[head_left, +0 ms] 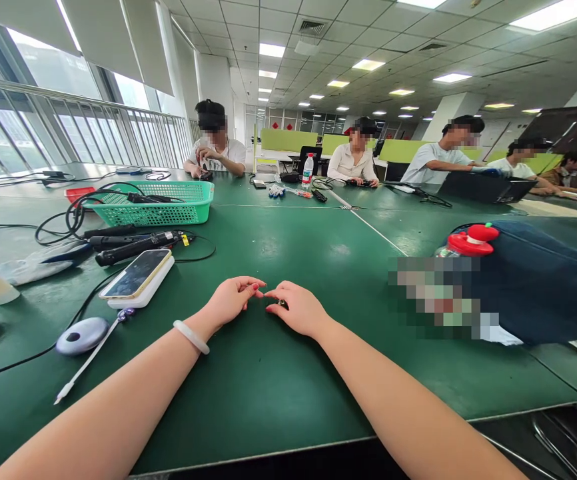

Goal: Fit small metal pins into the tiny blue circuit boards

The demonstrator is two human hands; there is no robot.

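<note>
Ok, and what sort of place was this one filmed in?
Most likely an open-plan office: a large green table, low green partitions beyond it, and a tiled ceiling with rows of lights.

Left side: a green perforated basket (168, 215) stands on the far side of black cylindrical devices (136, 249). Nearer, a phone (138, 274) lies on a white block (161, 283); a lilac disc (82, 336) lies nearest. Right side: a dark blue bag (543, 280) sits beside a red-lidded bottle (471, 241). Far centre: a clear labelled bottle (308, 171) stands upright.
</note>
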